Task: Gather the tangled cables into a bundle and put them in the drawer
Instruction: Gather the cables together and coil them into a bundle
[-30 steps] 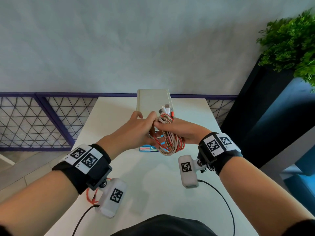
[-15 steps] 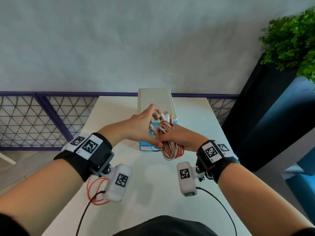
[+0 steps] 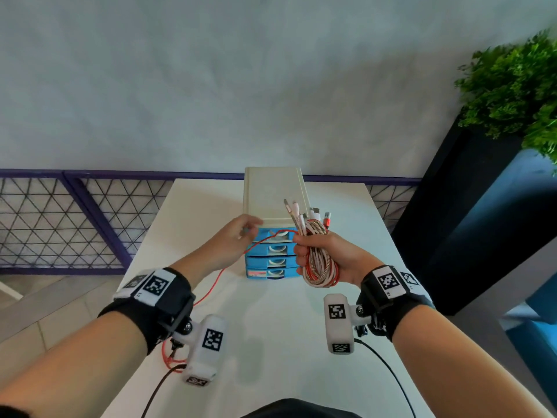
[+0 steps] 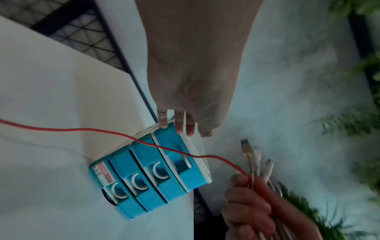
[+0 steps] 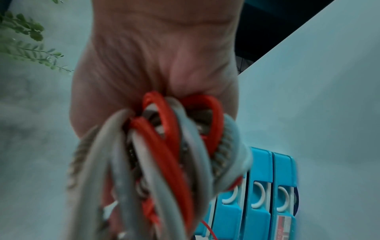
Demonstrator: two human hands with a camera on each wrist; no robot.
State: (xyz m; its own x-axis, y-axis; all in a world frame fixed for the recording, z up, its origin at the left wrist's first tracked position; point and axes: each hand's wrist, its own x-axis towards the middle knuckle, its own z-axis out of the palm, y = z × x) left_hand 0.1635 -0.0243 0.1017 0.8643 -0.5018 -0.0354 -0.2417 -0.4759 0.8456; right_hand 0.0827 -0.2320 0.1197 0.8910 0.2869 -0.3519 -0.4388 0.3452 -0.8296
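Observation:
My right hand (image 3: 334,254) grips a coiled bundle of red, white and braided cables (image 3: 319,263) in front of the right side of the drawer unit (image 3: 272,191), plug ends sticking up. The coils fill the right wrist view (image 5: 164,154). One loose red strand (image 3: 229,265) trails from the bundle across the blue drawer fronts (image 4: 148,175) and down to the table under my left wrist. My left hand (image 3: 238,233) has straight fingers (image 4: 179,126) touching the unit's upper left corner beside the top drawer. It does not hold the strand.
The drawer unit, cream on top with several blue drawers, stands mid-table on the white table (image 3: 271,327). A dark planter (image 3: 452,206) with a green plant (image 3: 512,86) stands at the right. A purple mesh railing (image 3: 75,212) runs behind the table.
My hands have come apart. The left hand let go of the bundle and moved left to the unit's corner. The right hand carried the bundle to the right, uncovering the drawer fronts.

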